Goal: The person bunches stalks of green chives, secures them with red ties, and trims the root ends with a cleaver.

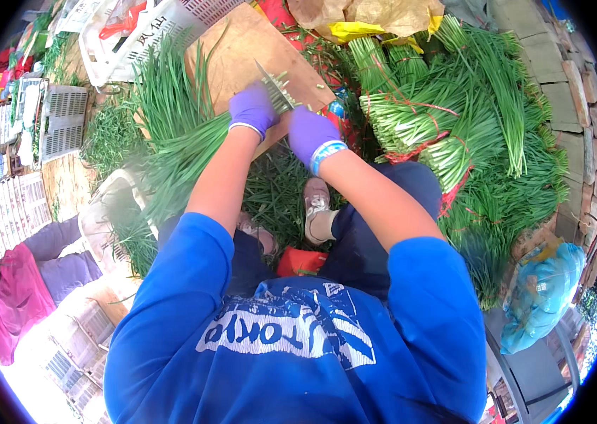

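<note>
My left hand (252, 111), in a purple glove, is closed round a bunch of garlic chives (189, 157) whose green leaves trail down to the left. In my right hand (312, 134), gloved in purple as well, is a knife (274, 90). Its blade slants up and to the left, close beside my left hand, over the wooden board (249, 46). Small pale cut pieces (286, 78) of stalk lie around the blade. Another heap of chives (171, 85) rests on the board's left side. The knife's handle is hidden inside my right hand.
Tied bundles of chives (411, 127) are piled high at my right. A white plastic basket (111, 46) stands at the far left. Loose leaves (270, 198) cover the ground around my shoes. A person in pink (19, 297) sits at the left. A blue plastic bag (542, 297) lies at the right.
</note>
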The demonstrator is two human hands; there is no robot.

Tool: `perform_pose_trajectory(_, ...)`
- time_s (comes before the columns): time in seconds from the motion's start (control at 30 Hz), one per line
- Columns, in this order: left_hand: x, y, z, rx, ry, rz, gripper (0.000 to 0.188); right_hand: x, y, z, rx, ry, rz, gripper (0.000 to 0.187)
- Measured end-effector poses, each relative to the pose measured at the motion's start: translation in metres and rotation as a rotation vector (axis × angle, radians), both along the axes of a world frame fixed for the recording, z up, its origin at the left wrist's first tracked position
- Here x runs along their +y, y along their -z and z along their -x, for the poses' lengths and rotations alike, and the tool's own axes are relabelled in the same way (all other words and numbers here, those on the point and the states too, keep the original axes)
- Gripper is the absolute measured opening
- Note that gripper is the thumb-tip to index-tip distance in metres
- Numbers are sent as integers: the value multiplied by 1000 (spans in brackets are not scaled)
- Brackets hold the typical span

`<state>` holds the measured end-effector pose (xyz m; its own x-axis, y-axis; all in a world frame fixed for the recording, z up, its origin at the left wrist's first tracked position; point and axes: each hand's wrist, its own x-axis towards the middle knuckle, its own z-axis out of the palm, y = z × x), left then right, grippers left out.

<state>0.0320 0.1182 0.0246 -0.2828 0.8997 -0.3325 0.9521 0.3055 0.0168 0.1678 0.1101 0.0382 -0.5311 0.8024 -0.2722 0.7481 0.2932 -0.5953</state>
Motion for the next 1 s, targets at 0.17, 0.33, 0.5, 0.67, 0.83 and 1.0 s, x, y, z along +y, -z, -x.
perform_pose_trajectory(0.17,4,7,10,-20,6,-44,35,26,47,36,67,43,-77,19)
perform_pose_trajectory(0.33,2,0,8,-55,54,85,50,-7,31,-4,-33,22,133,21)
perform_pose_trajectory(0.5,11,15,13,-43,62,10,52,35,62,40,120,-58,-130,18)
perform_pose_trajectory(0.67,-4,9,21,-51,49,104,64,-21,43,-2,87,-53,99,21)
perform_pose_trajectory(0.83,11,-2,12,-19,52,58,52,22,56,10,90,27,117,27)
perform_pose_trajectory(1.0,8,0,11,-17,69,14,62,65,88,11,3,-87,262,36)
